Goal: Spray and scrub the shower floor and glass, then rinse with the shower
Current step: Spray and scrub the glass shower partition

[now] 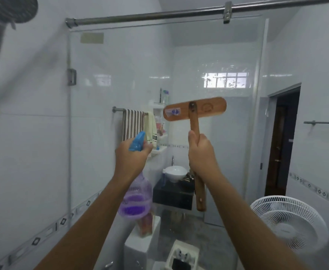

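Observation:
My left hand (130, 156) grips the blue trigger head of a spray bottle (137, 199) with purple liquid, its nozzle aimed at the glass panel (218, 59) in front of me. My right hand (200, 152) grips the handle of a wooden scrub brush (194, 111). The brush head is raised flat against, or very near, the glass at about chest height. A dark shower head (13, 8) hangs at the top left.
Beyond the glass are a towel rail with a striped towel (133, 122), a white basin (176, 173) on a dark counter, and a toilet tank (142, 244). A white fan (290, 221) stands at the right near a dark doorway (282, 145). Overhead runs a steel rod (159, 16).

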The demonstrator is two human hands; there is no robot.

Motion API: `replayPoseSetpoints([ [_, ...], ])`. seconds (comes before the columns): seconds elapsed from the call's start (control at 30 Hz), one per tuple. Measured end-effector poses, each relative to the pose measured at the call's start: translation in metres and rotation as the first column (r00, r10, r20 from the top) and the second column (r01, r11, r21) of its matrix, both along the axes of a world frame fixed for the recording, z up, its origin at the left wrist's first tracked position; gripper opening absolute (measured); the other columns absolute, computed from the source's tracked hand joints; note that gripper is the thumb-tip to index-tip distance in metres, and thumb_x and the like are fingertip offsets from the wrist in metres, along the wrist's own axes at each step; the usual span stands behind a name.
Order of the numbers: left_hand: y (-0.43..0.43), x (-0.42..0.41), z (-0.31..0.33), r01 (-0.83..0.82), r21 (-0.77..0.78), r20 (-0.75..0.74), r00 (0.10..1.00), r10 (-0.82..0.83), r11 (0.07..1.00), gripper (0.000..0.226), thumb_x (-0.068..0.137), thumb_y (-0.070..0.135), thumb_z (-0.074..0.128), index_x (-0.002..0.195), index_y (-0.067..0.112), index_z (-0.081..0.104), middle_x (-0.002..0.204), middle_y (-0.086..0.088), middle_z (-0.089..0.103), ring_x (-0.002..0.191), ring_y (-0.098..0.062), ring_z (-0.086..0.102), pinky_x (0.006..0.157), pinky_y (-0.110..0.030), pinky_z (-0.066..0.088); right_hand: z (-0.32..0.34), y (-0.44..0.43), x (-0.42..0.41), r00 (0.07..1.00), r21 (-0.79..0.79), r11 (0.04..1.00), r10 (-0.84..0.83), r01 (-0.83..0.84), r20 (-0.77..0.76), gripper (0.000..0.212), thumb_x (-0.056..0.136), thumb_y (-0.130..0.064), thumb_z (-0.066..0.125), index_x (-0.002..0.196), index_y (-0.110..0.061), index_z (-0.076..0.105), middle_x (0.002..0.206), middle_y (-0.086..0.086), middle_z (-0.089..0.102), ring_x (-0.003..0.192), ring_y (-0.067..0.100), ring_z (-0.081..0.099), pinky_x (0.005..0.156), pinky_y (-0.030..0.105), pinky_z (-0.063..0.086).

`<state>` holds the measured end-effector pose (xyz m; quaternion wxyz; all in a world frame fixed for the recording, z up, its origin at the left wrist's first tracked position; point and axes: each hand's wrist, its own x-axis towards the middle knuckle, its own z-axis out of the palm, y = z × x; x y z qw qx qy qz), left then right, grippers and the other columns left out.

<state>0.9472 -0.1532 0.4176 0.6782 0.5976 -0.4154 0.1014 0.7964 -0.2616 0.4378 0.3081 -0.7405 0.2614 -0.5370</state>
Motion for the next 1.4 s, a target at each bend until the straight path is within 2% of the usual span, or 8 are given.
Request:
replayPoseSetpoints([
  [0.13, 0.015, 0.023, -0.001, 0.059, -0.014, -0.025, 0.998, -0.059, 0.998, 0.031, 0.082, 0.037, 0.081, 0.079, 0.010, 0.067, 0.068, -0.007, 0.064, 0.056, -0.012, 0.058, 0.051, -0.011, 0.047, -0.055, 0.022, 0.014, 0.999, 0.015, 1.000, -0.026, 0.026, -0.047, 0.035, 0.106, -0.044, 0.035, 0.103, -0.016, 0.055, 0.077, -0.005, 0.057, 0.061, 0.000, 0.060, 0.047, 0.008, 0.042],
  [0.33, 0.029, 0.056, 0.001, 0.054, 0.018, -0.010, 0.999, -0.053, 0.998, 0.037, 0.082, 0.046, 0.078, 0.082, 0.011, 0.070, 0.070, -0.004, 0.069, 0.060, -0.016, 0.065, 0.060, -0.018, 0.051, 0.002, 0.023, 0.044, 0.999, 0.044, 0.999, -0.031, 0.029, 0.045, 0.043, 0.104, -0.053, 0.033, 0.096, -0.016, 0.054, 0.070, 0.002, 0.052, 0.057, 0.015, 0.051, 0.048, 0.028, 0.045],
  [0.6, 0.030, 0.075, 0.011, 0.085, -0.009, -0.049, 0.995, -0.085, 0.996, 0.047, 0.080, 0.047, 0.079, 0.102, 0.006, 0.072, 0.071, -0.003, 0.066, 0.058, -0.015, 0.062, 0.054, -0.016, 0.048, -0.013, 0.029, 0.075, 0.997, 0.015, 0.997, -0.075, 0.074, 0.020, 0.042, 0.104, -0.054, 0.031, 0.098, -0.019, 0.053, 0.076, 0.001, 0.055, 0.065, 0.014, 0.056, 0.053, 0.027, 0.046],
  [0.7, 0.031, 0.079, 0.009, 0.092, 0.019, 0.014, 0.996, -0.092, 0.996, 0.045, 0.079, 0.051, 0.078, 0.094, 0.009, 0.073, 0.072, -0.004, 0.069, 0.060, -0.015, 0.065, 0.058, -0.019, 0.052, -0.037, 0.032, 0.076, 0.995, -0.006, 0.996, -0.094, 0.094, -0.015, 0.038, 0.106, -0.049, 0.032, 0.100, -0.019, 0.054, 0.079, -0.004, 0.056, 0.070, 0.009, 0.057, 0.058, 0.019, 0.042],
  [0.87, 0.027, 0.086, 0.015, 0.082, 0.012, -0.052, 0.995, -0.081, 0.997, 0.041, 0.080, 0.046, 0.079, 0.094, 0.009, 0.067, 0.066, -0.005, 0.063, 0.054, -0.014, 0.059, 0.055, -0.021, 0.048, 0.014, 0.029, 0.084, 0.999, -0.009, 0.999, -0.051, 0.051, 0.015, 0.040, 0.104, -0.053, 0.032, 0.093, -0.021, 0.051, 0.072, 0.000, 0.052, 0.058, 0.013, 0.051, 0.051, 0.028, 0.046],
  [1.07, 0.029, 0.089, 0.018, 0.071, -0.026, -0.008, 0.997, -0.071, 0.997, 0.029, 0.081, 0.049, 0.077, 0.074, 0.024, 0.063, 0.077, -0.008, 0.073, 0.070, -0.026, 0.073, 0.069, -0.034, 0.061, 0.036, 0.040, 0.105, 0.999, -0.040, 0.998, -0.047, 0.048, 0.019, 0.042, 0.105, -0.053, 0.028, 0.104, -0.018, 0.050, 0.080, 0.001, 0.054, 0.062, 0.012, 0.054, 0.046, 0.025, 0.046],
  [1.3, 0.036, 0.105, 0.002, 0.000, -0.020, 0.043, 0.999, 0.001, 1.000, 0.031, 0.084, 0.040, 0.076, 0.089, 0.011, 0.071, 0.072, -0.001, 0.068, 0.059, -0.015, 0.065, 0.053, -0.008, 0.046, -0.092, 0.067, 0.113, 0.989, 0.107, 0.990, 0.099, -0.087, -0.109, 0.024, 0.106, -0.041, 0.035, 0.094, -0.026, 0.049, 0.079, -0.004, 0.059, 0.060, -0.007, 0.061, 0.050, 0.008, 0.046],
  [1.4, 0.040, 0.114, 0.000, -0.024, -0.010, 0.055, 0.998, 0.025, 1.000, 0.028, 0.086, 0.037, 0.076, 0.086, 0.010, 0.068, 0.072, -0.004, 0.068, 0.061, -0.018, 0.065, 0.056, -0.014, 0.049, -0.047, 0.062, 0.126, 0.995, 0.019, 0.999, 0.050, -0.049, -0.086, 0.031, 0.106, -0.045, 0.034, 0.098, -0.023, 0.052, 0.082, 0.001, 0.061, 0.069, 0.010, 0.064, 0.061, 0.027, 0.058],
])
